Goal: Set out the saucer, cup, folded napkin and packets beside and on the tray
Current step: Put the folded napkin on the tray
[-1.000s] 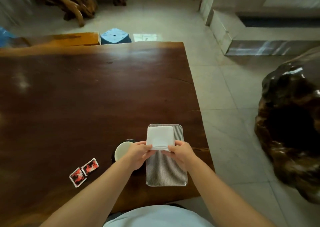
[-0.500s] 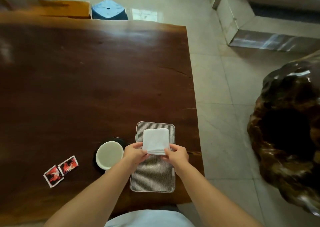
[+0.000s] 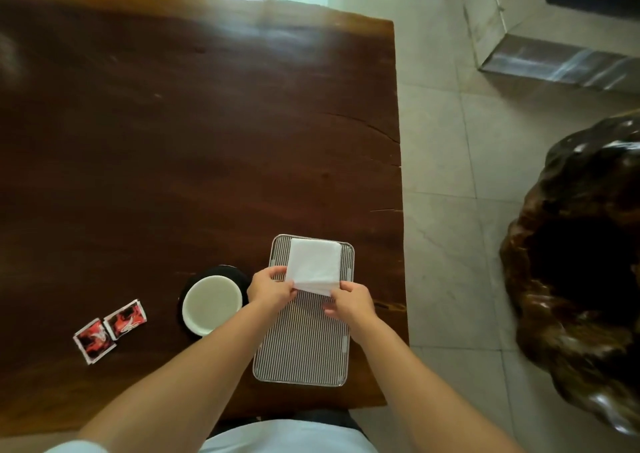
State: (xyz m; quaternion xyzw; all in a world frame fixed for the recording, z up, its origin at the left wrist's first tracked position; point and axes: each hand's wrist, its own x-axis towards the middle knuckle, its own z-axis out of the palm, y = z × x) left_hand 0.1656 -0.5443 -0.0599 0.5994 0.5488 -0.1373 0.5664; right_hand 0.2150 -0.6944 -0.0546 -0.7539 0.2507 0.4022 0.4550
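We have slid the white folded napkin (image 3: 314, 265) to twelve o'clock on the ribbed metal tray (image 3: 304, 342); left hand (image 3: 270, 288) and right hand (image 3: 349, 302) fingers pinch its near edge. Red packets (image 3: 110, 329) wait at nine o'clock.

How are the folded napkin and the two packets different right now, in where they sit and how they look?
The folded napkin is plain white and lies on the far half of the tray; the packets are red and black with white edges and lie on the bare table, left of the cup. The left hand and right hand pinch the napkin's near edge; nothing touches the packets. Both are flat and squarish.
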